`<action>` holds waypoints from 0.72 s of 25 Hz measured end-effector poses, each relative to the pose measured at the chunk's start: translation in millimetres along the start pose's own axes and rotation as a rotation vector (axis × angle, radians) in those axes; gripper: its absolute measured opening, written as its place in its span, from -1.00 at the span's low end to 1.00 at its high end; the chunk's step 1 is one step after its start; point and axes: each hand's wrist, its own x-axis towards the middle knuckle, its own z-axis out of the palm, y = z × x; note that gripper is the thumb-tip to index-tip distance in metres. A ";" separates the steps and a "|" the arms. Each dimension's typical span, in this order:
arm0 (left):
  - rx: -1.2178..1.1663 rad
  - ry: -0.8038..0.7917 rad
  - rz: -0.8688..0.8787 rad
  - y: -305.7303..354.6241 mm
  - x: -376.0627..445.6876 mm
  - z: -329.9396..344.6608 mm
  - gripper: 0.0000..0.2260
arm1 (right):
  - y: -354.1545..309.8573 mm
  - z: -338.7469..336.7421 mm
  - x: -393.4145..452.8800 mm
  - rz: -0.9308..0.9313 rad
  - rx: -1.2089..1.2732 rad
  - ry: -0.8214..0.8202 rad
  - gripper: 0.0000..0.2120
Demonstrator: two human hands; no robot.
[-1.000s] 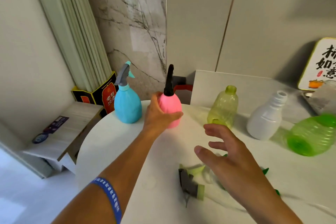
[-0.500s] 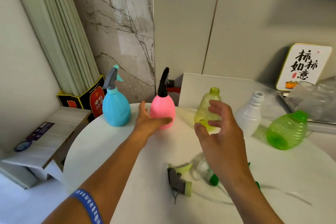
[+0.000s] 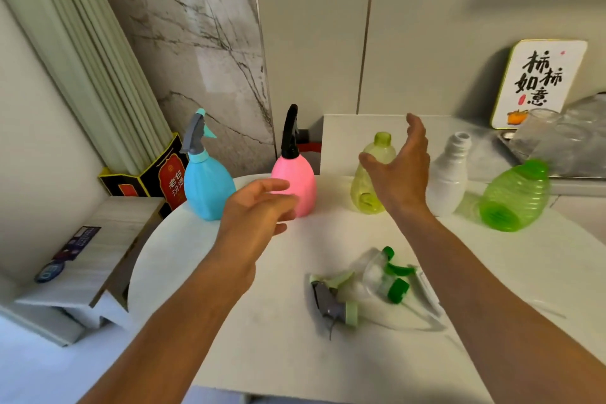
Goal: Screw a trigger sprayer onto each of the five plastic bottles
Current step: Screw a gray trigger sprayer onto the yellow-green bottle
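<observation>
five plastic bottles: blue bottle point(image 3: 207, 188) and pink bottle point(image 3: 296, 185) capped with sprayers at 11 o'clock; three bare-necked. both hands' fingers spread wide, holding nothing.

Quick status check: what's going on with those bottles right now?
Left hand open, off pink bottle. Right hand open at yellow-green bottle. Loose sprayers on table; nothing blocking.

Five bottles point(image 3: 372, 177) stand in a row across the desk point(image 3: 262, 338); loose sprayers point(image 3: 360, 289) lie before them.

Two bottles point(image 3: 207, 187) capped; three point(image 3: 372, 177) open
</observation>
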 end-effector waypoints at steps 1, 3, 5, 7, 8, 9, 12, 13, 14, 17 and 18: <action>0.003 0.019 0.036 4.1 -1.4 -1.3 -0.82 | 3.2 3.9 6.5 0.056 0.031 -0.035 -0.14; -0.006 0.011 0.055 11.5 -5.5 -0.3 -0.84 | 8.9 10.9 13.2 0.162 0.098 -0.091 -0.15; 0.013 -0.022 0.042 14.1 -9.4 3.9 -0.85 | 9.4 14.6 12.4 0.191 0.093 -0.095 -0.24; 0.057 -0.048 0.070 15.1 -12.2 7.5 -0.84 | -5.4 7.8 5.4 0.162 0.095 -0.045 -0.29; 0.098 -0.047 0.124 15.7 -14.3 7.9 -0.81 | -16.9 1.2 -1.6 0.130 0.130 -0.039 -0.29; 0.181 -0.031 0.210 15.7 -15.9 7.7 -0.72 | -29.9 -7.1 -11.0 0.094 0.185 -0.053 -0.30; 0.477 -0.050 0.421 17.8 -23.8 11.1 -0.22 | -71.4 -39.2 -53.6 0.028 0.414 -0.194 -0.31; 0.507 -0.094 0.427 18.5 -30.3 13.5 -0.14 | -78.6 -49.4 -71.2 0.022 0.477 -0.257 -0.33; 0.525 -0.131 0.425 18.1 -36.7 15.7 -0.13 | -81.1 -58.6 -87.1 0.017 0.513 -0.305 -0.35; 0.634 -0.131 0.424 9.5 -52.3 12.6 -0.18 | -67.9 -81.7 -120.0 0.042 0.518 -0.336 -0.45; 0.679 -0.105 0.433 6.5 -55.5 8.4 -0.18 | -57.8 -85.8 -126.5 0.037 0.448 -0.291 -0.49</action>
